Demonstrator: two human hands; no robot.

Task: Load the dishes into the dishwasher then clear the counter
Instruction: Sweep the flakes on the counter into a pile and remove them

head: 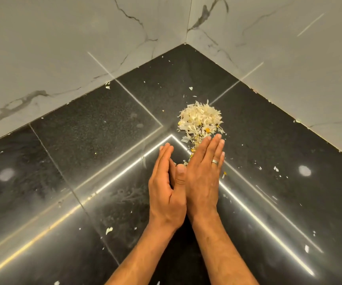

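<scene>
Polished black granite counter [87, 128] meets grey-veined marble walls [63, 48] in a corner. I see my 2 hands pressed side by side, fingers straight, gripping nothing: left hand [167, 188] on edge, right hand [204, 171] flat, its fingertips at the heap of pale peelings and scraps [200, 118]. Stray flakes [276, 168] lie well apart; a hasty sweep could, I judge, scatter the heap wider.

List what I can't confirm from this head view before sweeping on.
- Scraps under the hands: left hand and right hand cover part of the scrap pile.
- Dishwasher, dishes: outside the frame.
- Counter front edge: cut off at the bottom.
- What the scraps are: too small.
</scene>
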